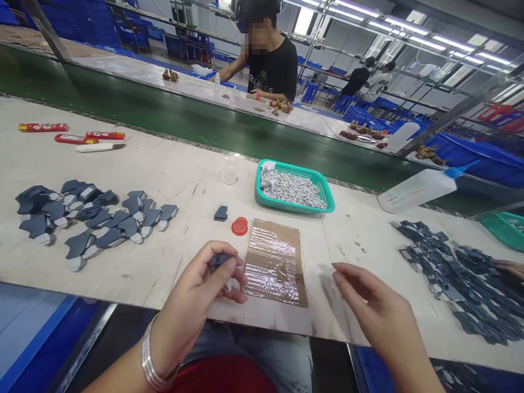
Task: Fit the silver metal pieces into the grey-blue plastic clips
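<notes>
My left hand (204,286), with a silver bangle on the wrist, grips a small dark blue-grey plastic piece (220,260) between thumb and fingers. To the right, my right hand (374,300) hovers over the table with thumb and forefinger pinched together; anything between them is too small to make out. A cardboard sheet (276,262) with a shiny, streaked surface lies between the hands. Just beyond my left hand are a red round cap (239,226) and another dark blue-grey piece (220,213). A green basket (295,207) holds many small white-grey bits.
Piles of blue-grey pieces lie left (110,221) and right (470,284), where another person's hand (510,267) reaches in. A white bottle (417,191) leans at right. Red tubes (43,127) and a brush (100,147) lie at far left. A green conveyor belt (196,120) runs behind.
</notes>
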Motion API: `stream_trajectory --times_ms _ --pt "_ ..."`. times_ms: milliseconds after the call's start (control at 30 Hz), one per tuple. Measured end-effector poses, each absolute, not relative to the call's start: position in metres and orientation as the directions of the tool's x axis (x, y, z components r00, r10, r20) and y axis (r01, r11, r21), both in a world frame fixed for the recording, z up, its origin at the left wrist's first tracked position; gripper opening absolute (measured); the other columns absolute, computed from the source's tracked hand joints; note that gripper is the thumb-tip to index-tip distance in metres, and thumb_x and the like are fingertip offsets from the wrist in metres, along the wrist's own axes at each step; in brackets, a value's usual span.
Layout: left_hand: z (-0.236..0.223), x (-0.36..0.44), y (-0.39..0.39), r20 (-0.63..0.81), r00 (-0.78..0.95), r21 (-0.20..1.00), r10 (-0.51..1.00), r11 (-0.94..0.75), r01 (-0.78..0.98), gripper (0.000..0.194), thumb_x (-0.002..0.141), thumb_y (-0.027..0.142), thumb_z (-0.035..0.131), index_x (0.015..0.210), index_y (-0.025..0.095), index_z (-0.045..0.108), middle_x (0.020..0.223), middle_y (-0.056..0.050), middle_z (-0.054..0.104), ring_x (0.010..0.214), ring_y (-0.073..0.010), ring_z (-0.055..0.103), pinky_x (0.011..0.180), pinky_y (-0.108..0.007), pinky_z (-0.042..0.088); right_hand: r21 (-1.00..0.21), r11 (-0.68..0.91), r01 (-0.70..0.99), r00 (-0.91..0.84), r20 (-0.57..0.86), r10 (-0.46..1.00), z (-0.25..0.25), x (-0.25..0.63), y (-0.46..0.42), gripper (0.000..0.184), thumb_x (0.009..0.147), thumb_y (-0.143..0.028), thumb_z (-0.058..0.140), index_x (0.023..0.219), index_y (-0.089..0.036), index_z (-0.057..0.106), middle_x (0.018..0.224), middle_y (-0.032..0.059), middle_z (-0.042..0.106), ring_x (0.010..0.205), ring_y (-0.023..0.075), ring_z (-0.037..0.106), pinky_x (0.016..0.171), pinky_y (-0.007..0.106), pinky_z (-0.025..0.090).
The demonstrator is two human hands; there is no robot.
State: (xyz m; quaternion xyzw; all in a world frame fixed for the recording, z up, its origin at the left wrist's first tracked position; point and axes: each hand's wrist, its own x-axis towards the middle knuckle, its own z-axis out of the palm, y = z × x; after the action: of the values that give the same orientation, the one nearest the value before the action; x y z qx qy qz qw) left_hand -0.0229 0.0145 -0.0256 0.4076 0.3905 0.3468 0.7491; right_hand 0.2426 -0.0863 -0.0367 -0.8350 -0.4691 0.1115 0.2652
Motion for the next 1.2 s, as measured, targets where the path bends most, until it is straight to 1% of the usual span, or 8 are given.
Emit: stream_trajectory --times_ms 133,267,533,733,867,1000,1067,1200 --pt "-0.028 -0.025 0.008 -0.369 0.487 0.86 0.792 0.49 -0.145 0.017 0.084 0.038 0.056 0.09 0.022 0.053 0.077 0.0 0.06 0.061 -0.0122 0.058 0.058 -0.023 0.049 -0.315 -0.587 0.746 0.64 0.099 0.762 -0.039 0.3 -0.074 0.035 0.074 -0.04 0.046 0.094 -0.019 0.065 0.077 0.0058 0.067 0.068 0.0229 0.063 0.066 0.037 0.049" --pt "-0.031 -0.026 0.001 -0.385 0.555 0.834 0.737 0.535 -0.132 0.021 0.083 0.041 0.057 0.089 0.021 0.053 0.074 0.0 0.062 0.056 -0.0116 0.059 0.055 -0.022 0.048 -0.161 -0.63 0.759 0.649 0.123 0.751 -0.048 0.339 -0.063 0.027 0.079 -0.029 0.046 0.094 -0.017 0.065 0.088 0.0074 0.065 0.076 0.0216 0.061 0.07 0.036 0.046" --pt "-0.037 -0.023 -0.006 -0.365 0.583 0.837 0.726 0.53 -0.136 0.025 0.08 0.043 0.063 0.088 0.02 0.056 0.072 -0.001 0.061 0.056 -0.0113 0.057 0.053 -0.022 0.05 -0.044 -0.604 0.796 0.605 0.058 0.794 -0.054 0.353 -0.053 0.008 0.083 -0.022 0.056 0.08 -0.016 0.059 0.079 0.0005 0.058 0.072 0.0141 0.053 0.068 0.031 0.043" --pt "-0.04 -0.012 -0.015 -0.386 0.666 0.83 0.638 0.555 -0.052 0.03 0.077 0.047 0.063 0.086 0.019 0.056 0.067 0.0 0.058 0.051 -0.0094 0.053 0.046 -0.02 0.049 -0.242 -0.555 0.796 0.588 0.087 0.804 -0.045 0.313 -0.059 0.018 0.074 -0.027 0.051 0.083 -0.019 0.064 0.076 0.006 0.064 0.073 0.0233 0.058 0.067 0.036 0.044" --pt "-0.045 0.0 -0.02 -0.474 0.729 0.764 0.493 0.643 0.062 0.029 0.078 0.047 0.061 0.088 0.02 0.057 0.05 0.005 0.052 0.035 -0.0056 0.043 0.032 -0.012 0.033 -0.491 -0.404 0.772 0.482 0.037 0.876 -0.039 0.248 -0.072 0.03 0.081 -0.043 0.046 0.092 -0.021 0.064 0.072 0.0014 0.066 0.064 0.0172 0.062 0.061 0.027 0.051" --pt "-0.045 0.011 -0.023 -0.474 0.752 0.736 0.459 0.675 0.052 0.032 0.076 0.049 0.061 0.086 0.019 0.06 0.072 0.002 0.056 0.037 -0.0023 0.046 0.029 -0.009 0.029 -0.832 -0.096 0.546 0.302 0.088 0.949 -0.033 0.185 -0.084 0.015 0.084 -0.036 0.056 0.088 -0.023 0.063 0.07 -0.0012 0.065 0.06 0.0131 0.062 0.053 0.019 0.051" --pt "-0.044 0.013 -0.022 -0.469 0.761 0.734 0.448 0.677 0.054 0.036 0.077 0.053 0.058 0.08 0.017 0.058 0.066 0.002 0.055 0.034 -0.0018 0.044 0.029 -0.008 0.03 -0.853 0.076 0.516 0.218 0.217 0.951 -0.032 0.167 -0.085 0.006 0.084 -0.025 0.058 0.088 -0.025 0.062 0.082 -0.0009 0.066 0.073 0.013 0.064 0.063 0.019 0.053" --pt "-0.048 0.011 -0.022 -0.453 0.732 0.779 0.508 0.625 0.048 0.038 0.079 0.054 0.053 0.082 0.017 0.057 0.049 0.005 0.046 0.034 -0.0049 0.039 0.031 -0.012 0.037 -0.775 0.25 0.58 0.067 0.351 0.934 -0.033 0.158 -0.082 0.016 0.085 -0.013 0.055 0.094 -0.025 0.06 0.087 -0.0005 0.063 0.08 0.0115 0.062 0.069 0.018 0.052"
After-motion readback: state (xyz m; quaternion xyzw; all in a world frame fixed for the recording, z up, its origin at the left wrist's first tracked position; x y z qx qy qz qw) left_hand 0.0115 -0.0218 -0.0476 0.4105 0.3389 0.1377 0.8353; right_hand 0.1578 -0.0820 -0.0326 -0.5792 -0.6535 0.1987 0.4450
